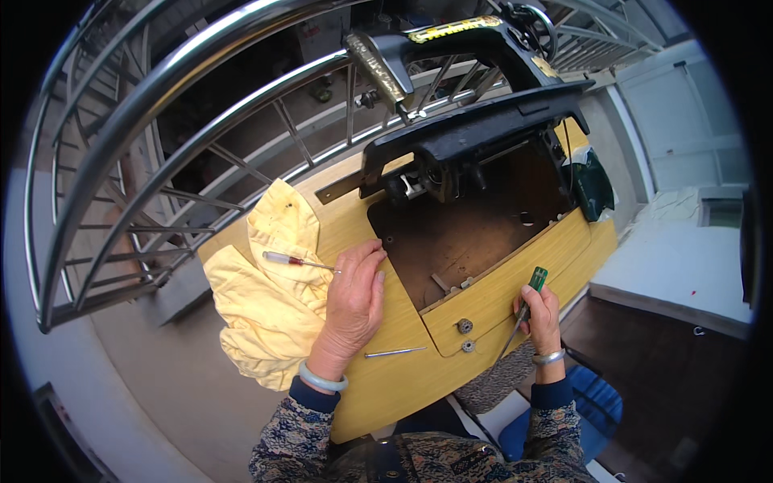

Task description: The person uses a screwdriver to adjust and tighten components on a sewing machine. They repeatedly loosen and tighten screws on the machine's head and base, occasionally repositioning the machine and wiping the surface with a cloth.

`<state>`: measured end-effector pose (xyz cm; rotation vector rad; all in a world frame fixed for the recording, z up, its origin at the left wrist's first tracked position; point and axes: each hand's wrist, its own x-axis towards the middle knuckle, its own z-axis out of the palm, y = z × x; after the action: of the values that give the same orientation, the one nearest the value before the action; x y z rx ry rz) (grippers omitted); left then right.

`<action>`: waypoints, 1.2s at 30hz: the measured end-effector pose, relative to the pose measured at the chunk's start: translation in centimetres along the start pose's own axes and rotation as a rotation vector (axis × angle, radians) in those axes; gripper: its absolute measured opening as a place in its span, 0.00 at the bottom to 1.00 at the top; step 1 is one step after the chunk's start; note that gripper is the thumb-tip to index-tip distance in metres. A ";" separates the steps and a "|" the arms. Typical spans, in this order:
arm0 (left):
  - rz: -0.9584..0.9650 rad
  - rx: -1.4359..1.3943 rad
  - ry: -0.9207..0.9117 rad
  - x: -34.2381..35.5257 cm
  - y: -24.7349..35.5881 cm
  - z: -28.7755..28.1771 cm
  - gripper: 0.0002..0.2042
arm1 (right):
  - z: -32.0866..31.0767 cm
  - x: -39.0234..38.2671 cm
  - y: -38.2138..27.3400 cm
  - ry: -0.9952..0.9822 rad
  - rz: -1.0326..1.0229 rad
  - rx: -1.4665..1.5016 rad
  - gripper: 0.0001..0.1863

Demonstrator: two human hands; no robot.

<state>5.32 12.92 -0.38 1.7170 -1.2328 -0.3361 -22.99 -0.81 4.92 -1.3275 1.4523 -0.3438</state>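
A black sewing machine head is tilted back above the rectangular opening in a yellow wooden table, so its underside shows. My right hand is closed round a green-handled screwdriver, whose shaft slants down over the table's front edge. My left hand lies on the tabletop, fingers stretched out toward the opening's left edge. By its knuckles ends the shaft of a second screwdriver with a clear and red handle, which rests on a yellow cloth. A thin metal rod lies between my hands.
Two small round metal parts sit on the table near the opening's front corner. A dark green packet is at the right edge. Curved metal railings run behind and left. A blue seat stands below right.
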 end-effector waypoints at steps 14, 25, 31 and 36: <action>0.159 0.522 -0.286 -0.1 1.5 1.7 0.20 | -0.2 0.7 6.0 0.204 -0.367 0.105 0.13; 0.184 0.540 -0.307 -0.2 1.3 1.7 0.19 | 0.2 0.7 7.2 0.217 -0.477 0.211 0.09; 0.225 0.528 -0.294 -0.3 1.2 1.7 0.19 | 0.2 0.7 7.4 0.217 -0.558 0.213 0.09; 0.238 0.523 -0.290 -0.5 1.0 1.7 0.19 | 0.2 0.4 7.4 0.161 -0.531 0.284 0.09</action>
<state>3.38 12.39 -0.54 1.9716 -1.8413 -0.1242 -26.66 1.40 -1.16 -1.4573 1.1053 -0.9853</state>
